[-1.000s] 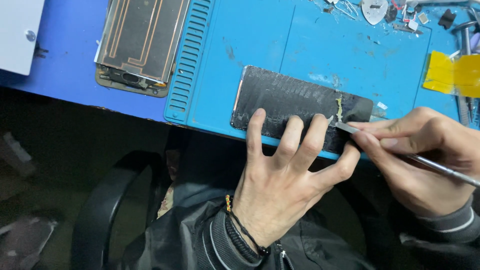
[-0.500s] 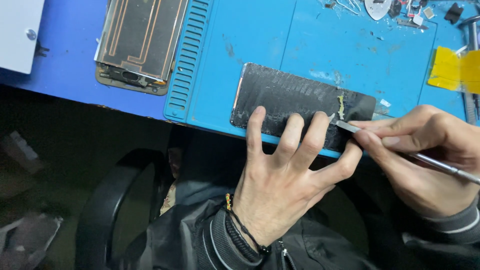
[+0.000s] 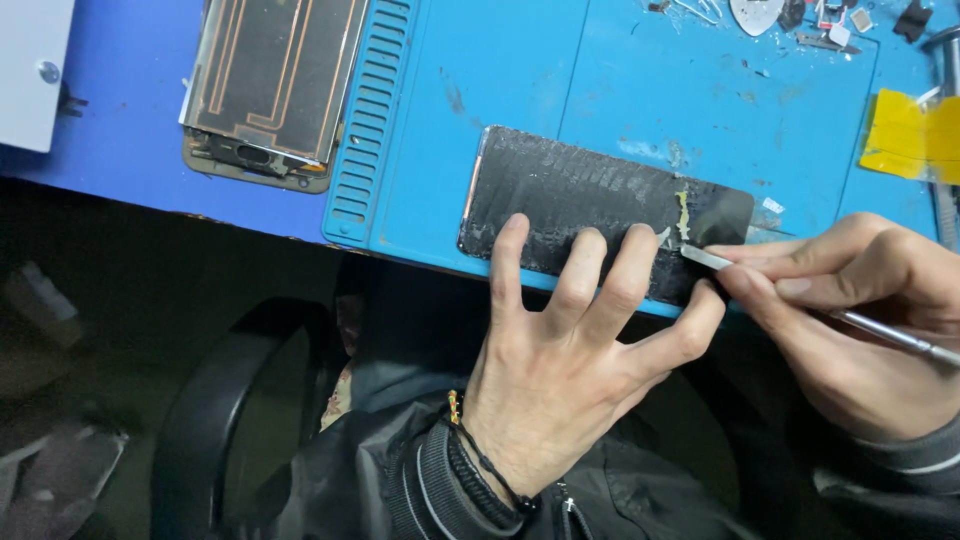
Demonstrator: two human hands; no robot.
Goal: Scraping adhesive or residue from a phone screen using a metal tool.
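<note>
A dark phone panel [image 3: 580, 190] with grey glue residue lies flat on a blue work mat [image 3: 560, 90]. My left hand [image 3: 570, 360] presses down on its near edge with spread fingers, thumb at the panel's right corner. My right hand [image 3: 860, 320] grips a thin metal scraper [image 3: 800, 300] like a pen. The blade tip touches the panel's right part, beside a yellowish strip of scraped glue [image 3: 683, 215].
A phone frame [image 3: 270, 85] with copper traces lies at the mat's left on the blue table. A white box [image 3: 35, 70] sits far left. Yellow tape [image 3: 915, 135], a pick and small parts [image 3: 800, 15] lie at the mat's far right. A black chair [image 3: 230, 420] stands below.
The scraper tip has stayed at the same spot on the panel's right part. Both hands hold nearly still; the view shifted slightly.
</note>
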